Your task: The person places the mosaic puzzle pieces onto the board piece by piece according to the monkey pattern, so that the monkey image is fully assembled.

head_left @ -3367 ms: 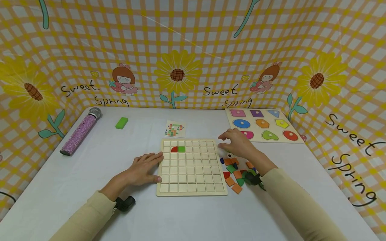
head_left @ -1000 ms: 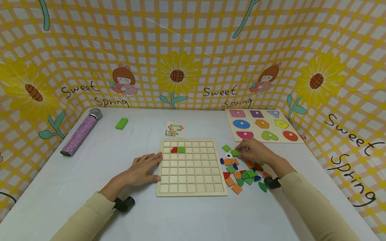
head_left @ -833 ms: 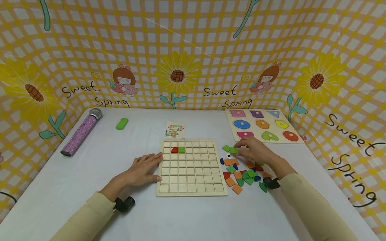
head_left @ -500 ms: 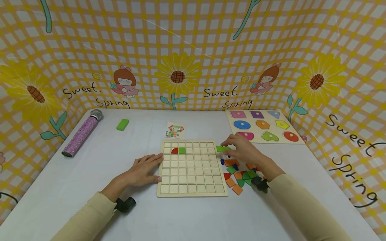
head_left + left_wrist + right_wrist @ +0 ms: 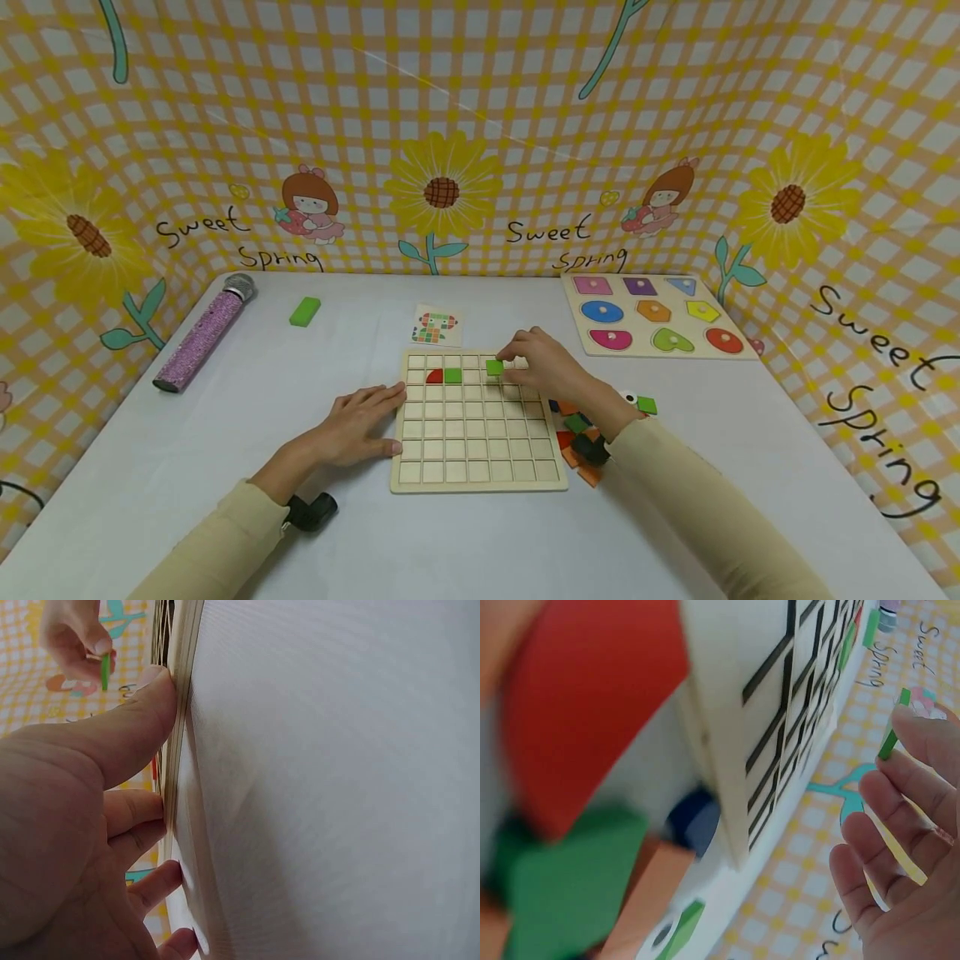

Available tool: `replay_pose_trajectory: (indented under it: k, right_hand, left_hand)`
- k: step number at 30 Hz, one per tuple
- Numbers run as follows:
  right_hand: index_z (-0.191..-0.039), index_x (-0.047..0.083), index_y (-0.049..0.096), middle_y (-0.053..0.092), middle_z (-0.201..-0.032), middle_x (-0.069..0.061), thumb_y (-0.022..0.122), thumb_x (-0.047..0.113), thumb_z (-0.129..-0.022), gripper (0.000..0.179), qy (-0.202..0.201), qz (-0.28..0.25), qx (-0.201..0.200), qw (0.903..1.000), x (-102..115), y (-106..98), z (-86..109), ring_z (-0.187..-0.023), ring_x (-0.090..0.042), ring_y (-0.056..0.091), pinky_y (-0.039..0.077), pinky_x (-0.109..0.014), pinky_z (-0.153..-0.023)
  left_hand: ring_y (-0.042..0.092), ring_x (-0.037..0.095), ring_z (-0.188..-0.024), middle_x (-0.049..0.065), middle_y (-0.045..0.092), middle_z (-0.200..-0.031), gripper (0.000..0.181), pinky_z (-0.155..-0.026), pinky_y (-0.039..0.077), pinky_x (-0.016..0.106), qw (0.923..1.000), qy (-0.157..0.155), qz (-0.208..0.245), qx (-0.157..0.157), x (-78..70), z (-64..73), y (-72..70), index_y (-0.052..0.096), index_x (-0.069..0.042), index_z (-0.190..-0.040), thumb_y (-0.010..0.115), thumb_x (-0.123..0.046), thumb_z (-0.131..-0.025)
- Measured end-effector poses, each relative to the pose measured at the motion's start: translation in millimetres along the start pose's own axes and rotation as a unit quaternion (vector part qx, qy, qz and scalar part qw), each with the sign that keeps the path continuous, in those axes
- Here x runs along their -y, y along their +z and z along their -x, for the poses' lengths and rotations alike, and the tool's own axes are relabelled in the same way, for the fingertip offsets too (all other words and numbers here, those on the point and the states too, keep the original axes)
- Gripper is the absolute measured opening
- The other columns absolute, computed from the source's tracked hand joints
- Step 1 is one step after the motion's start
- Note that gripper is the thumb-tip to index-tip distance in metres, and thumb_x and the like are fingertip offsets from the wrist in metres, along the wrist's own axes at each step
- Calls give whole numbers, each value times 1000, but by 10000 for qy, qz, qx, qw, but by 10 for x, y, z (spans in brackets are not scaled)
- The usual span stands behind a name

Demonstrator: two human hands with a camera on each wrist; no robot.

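Note:
A square green tile (image 5: 494, 367) is pinched between the thumb and index finger of my right hand (image 5: 551, 368), over the upper rows of a wooden grid board (image 5: 477, 446). The right wrist view shows this tile (image 5: 895, 724) edge-on, with the other fingers loosely bent. On the board, a red quarter-round tile (image 5: 435, 377) lies beside another green square (image 5: 453, 376) in the second row. My left hand (image 5: 352, 423) rests against the board's left edge. Its thumb (image 5: 142, 720) and fingertips touch that edge in the left wrist view.
Loose orange, green, red and blue tiles (image 5: 588, 475) lie right of the board, partly hidden by my right arm. A pattern card (image 5: 437, 325) stands behind the board. Farther out are a knobbed shape puzzle (image 5: 637, 336), a green block (image 5: 305, 312) and a glittery microphone (image 5: 202, 337).
My right hand has gone from the loose tiles leftward over the board, taking a green square tile along. My left hand has stayed at the board's edge.

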State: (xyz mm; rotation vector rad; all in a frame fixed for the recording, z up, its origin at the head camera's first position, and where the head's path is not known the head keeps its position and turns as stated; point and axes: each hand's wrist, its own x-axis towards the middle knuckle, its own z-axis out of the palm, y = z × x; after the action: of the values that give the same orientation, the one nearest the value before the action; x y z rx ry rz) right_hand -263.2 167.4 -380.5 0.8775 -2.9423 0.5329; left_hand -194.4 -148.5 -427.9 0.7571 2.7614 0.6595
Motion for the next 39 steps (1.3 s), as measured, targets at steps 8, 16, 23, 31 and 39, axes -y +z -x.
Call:
replay_pose_trajectory:
  k: [8, 16, 23, 31, 39]
  right_hand:
    - [-103, 13, 72, 65, -97, -4, 70, 25, -85, 22, -105, 446, 341, 9984, 97, 137, -202, -86, -19, 50, 45, -34, -76]
    - [-105, 14, 72, 65, -97, -2, 71, 28, -85, 24, -11, 665, 611, 9959, 148, 196, -298, -87, -18, 53, 47, -34, -76]
    - [-105, 14, 72, 65, -98, -1, 72, 31, -84, 27, 104, 542, 877, 9946, 166, 217, -328, -89, -17, 53, 47, -34, -77]
    - [-104, 16, 72, 64, -96, 0, 72, 32, -83, 27, 106, 648, 893, 9938, 163, 238, -356, -87, -16, 54, 47, -33, -77]
    - [-105, 17, 72, 64, -96, 1, 71, 33, -84, 27, 98, 843, 902, 9923, 147, 263, -383, -87, -15, 53, 46, -32, -76]
  left_hand:
    - [23, 35, -142, 7, 24, -158, 77, -104, 21, 60, 10000, 19, -13, 5, 4, 0, 1, 31, -9, -148, 65, -40, -86]
    - [23, 36, -142, 7, 24, -157, 77, -104, 21, 59, 10000, 39, -24, -14, -5, 10, -12, 31, -8, -147, 65, -40, -86]
    - [24, 36, -142, 7, 25, -157, 78, -105, 21, 60, 10000, 45, -35, -5, -5, 8, -4, 31, -8, -148, 65, -40, -86]
    - [24, 36, -142, 8, 25, -157, 77, -105, 21, 60, 10000, 57, -58, -17, -9, 6, -10, 31, -8, -147, 65, -40, -86]
    - [23, 36, -142, 7, 25, -157, 77, -105, 21, 60, 10000, 30, -63, -13, -4, 1, -7, 31, -8, -148, 65, -40, -86]
